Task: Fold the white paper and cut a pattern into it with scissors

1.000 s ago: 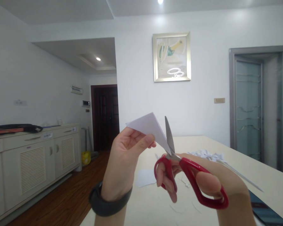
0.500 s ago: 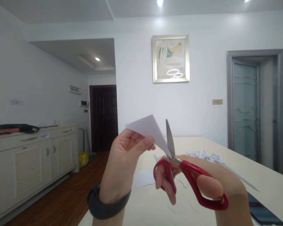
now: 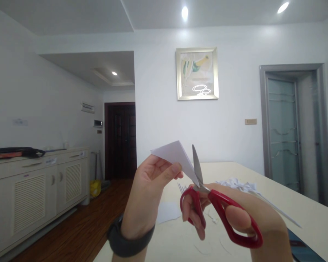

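My left hand point(image 3: 150, 189), with a black band on its wrist, pinches a folded white paper triangle point(image 3: 175, 154) and holds it up in front of me. In my right hand point(image 3: 235, 214) are red-handled scissors point(image 3: 215, 203), fingers through the loops. The grey blades point upward and meet the paper's lower right tip. Both hands hover over a cream table point(image 3: 303, 211).
White paper scraps and cut-outs point(image 3: 237, 182) lie on the table behind my hands, a white sheet point(image 3: 168, 211) near its left edge, and a dark flat object point(image 3: 303, 247) at bottom right. A white sideboard point(image 3: 35, 193) lines the left wall over wood flooring.
The view has tilted up slightly, so hands and paper sit a little lower in frame. The hold on the paper and the scissors looks the same.
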Available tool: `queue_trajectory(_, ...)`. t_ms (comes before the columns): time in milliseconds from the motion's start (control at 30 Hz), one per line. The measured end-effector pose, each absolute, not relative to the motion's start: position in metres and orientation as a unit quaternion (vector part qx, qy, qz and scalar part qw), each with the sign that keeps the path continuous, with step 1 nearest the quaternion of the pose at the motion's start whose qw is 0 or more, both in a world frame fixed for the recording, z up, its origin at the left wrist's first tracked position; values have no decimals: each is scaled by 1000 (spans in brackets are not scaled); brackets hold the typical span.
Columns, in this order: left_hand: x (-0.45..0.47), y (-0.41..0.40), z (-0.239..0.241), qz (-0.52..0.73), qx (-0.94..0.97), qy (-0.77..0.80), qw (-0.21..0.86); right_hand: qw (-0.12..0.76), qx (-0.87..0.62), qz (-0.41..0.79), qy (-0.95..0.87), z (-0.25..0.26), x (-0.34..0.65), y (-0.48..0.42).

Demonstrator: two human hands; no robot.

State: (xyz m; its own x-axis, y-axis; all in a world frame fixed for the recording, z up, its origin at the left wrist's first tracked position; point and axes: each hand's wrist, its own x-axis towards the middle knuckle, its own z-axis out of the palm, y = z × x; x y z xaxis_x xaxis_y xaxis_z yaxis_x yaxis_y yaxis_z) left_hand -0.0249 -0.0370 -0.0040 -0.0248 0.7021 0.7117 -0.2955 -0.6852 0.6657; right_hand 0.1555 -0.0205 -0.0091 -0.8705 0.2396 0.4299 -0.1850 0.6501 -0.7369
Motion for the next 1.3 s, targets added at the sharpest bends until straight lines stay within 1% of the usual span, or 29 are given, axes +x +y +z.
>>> queue_trajectory(100,-25,-36,-5,697,600,176,351,279,-34,385,-879,-12,159,-21)
queue_trajectory(267,-24,-36,-4,707,592,186,340,269,-31,410,-871,-14,161,-20)
queue_trajectory(533,-24,-38,-3,711,584,185,345,275,-22,406,-871,-12,159,-19)
queue_trajectory(867,-26,-35,-4,704,588,165,364,256,-23,421,-870,-14,161,-16)
queue_trajectory(1033,-25,-37,-4,709,585,158,361,232,-32,416,-879,-9,158,-19)
queue_trajectory(1300,-19,-41,-5,729,570,131,355,262,-21,453,-852,-9,153,-21)
